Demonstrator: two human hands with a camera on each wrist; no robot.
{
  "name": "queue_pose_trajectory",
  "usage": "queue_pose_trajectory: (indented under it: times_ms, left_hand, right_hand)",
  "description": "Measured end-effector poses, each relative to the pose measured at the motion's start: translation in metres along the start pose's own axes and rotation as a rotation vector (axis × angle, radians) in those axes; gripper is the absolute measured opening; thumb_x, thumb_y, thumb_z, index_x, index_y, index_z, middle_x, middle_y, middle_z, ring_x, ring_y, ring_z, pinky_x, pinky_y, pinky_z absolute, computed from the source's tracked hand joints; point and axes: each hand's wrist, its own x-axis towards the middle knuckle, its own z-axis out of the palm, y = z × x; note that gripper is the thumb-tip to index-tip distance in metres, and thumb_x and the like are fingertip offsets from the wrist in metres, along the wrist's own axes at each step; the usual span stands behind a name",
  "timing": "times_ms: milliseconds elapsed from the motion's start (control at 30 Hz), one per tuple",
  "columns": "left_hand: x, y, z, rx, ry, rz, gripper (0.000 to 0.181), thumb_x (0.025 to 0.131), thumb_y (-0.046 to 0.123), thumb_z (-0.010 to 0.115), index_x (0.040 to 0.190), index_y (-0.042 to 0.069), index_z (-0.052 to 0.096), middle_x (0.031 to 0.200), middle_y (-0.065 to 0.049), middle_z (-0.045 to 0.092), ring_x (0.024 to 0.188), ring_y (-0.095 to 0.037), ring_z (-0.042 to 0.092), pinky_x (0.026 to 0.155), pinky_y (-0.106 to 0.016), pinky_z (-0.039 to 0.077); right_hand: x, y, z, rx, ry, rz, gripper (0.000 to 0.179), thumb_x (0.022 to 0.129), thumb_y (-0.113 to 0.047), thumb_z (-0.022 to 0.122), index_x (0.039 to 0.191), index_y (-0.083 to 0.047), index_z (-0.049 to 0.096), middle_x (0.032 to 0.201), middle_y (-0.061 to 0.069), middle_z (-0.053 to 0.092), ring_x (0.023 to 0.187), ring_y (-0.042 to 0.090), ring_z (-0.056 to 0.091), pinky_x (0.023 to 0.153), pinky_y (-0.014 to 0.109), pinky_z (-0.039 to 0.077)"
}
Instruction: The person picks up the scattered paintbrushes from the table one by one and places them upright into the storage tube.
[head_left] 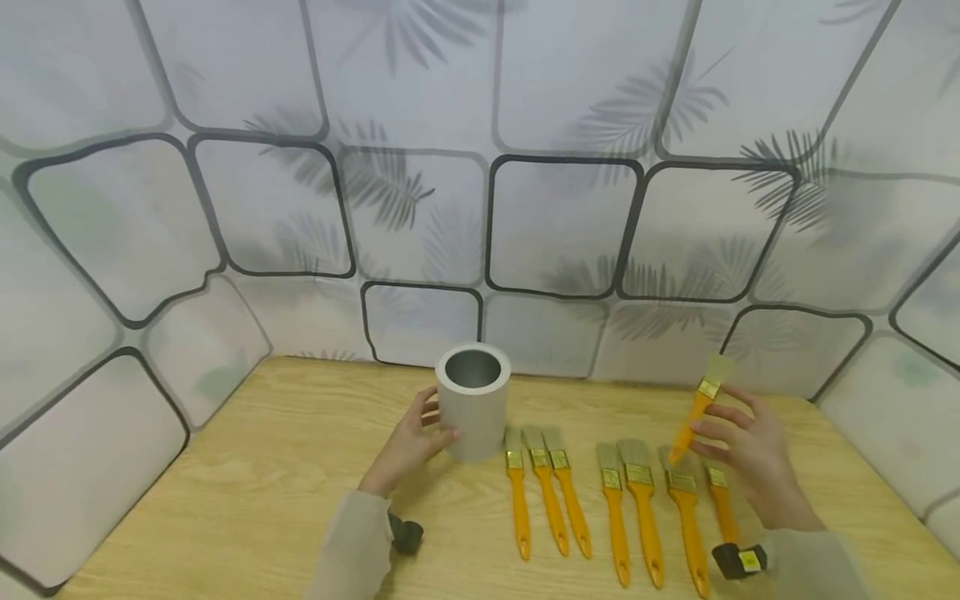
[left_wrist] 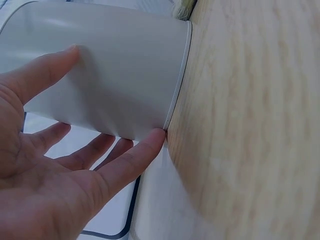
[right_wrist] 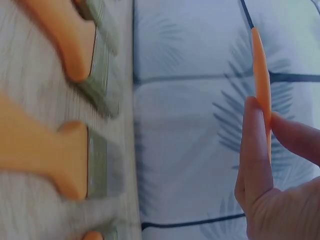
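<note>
Fingers (right_wrist: 256,145) of the right hand (head_left: 757,454) pinch a held brush (head_left: 699,412) by its orange handle, the thumb on one side and fingers on the other. That brush is raised above the bench (head_left: 225,475) and tilted, its pale bristles pointing to one o'clock and its handle end to seven. The left hand (head_left: 412,442) grips a whitish cylinder (head_left: 476,417), thumb on the near side, the other fingers slightly parted along the left side.

The cylinder stands upright on the bench, its dark hollow facing up. Taking it as the clock's hub in the head view, the left hand sits at eight o'clock and the held brush at three. Three brushes (head_left: 551,500) lie between four and five o'clock, the nearest just beside the cylinder's base. Four more brushes (head_left: 643,508) lie at four o'clock, farther off; the rightmost is partly covered by the right hand and wrist. All seven have orange handles and gold-coloured bands, bristles at about twelve o'clock, handle ends between five and six.

Below the hands come pale sleeves (head_left: 352,550) and black wrist devices (head_left: 406,535), the right one bearing a yellow label. At twelve o'clock, behind the bench, rises a pale backdrop (head_left: 558,229) printed with rounded dark outlines and grey leaves.
</note>
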Motion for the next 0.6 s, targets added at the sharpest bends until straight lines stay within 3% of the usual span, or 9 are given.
queue_pose_trajectory:
  times_ms: [367,600]
  left_hand:
    - [0.0,-0.004,-0.001,0.007,-0.01,-0.025,0.072,0.091,0.005,0.074,0.152,0.005,0.037,0.148,-0.031,0.04,0.134,-0.05,0.042,0.1,-0.061,0.047]
    - [0.0,-0.004,-0.002,-0.001,-0.01,-0.015,0.071,0.091,0.005,0.074,0.152,0.005,0.037,0.148,-0.031,0.04,0.134,-0.051,0.042,0.099,-0.062,0.047]
  right_hand:
    - [0.001,-0.002,0.047,0.134,0.121,-0.026,0.058,0.092,0.021,0.057,0.127,-0.022,0.04,0.098,0.002,0.056,0.072,0.014,0.069,0.066,0.034,0.062]
    - [0.005,-0.003,0.078,0.128,0.251,0.016,0.052,0.095,0.018,0.052,0.126,-0.022,0.039,0.099,0.002,0.053,0.069,0.012,0.07,0.066,0.035,0.062]
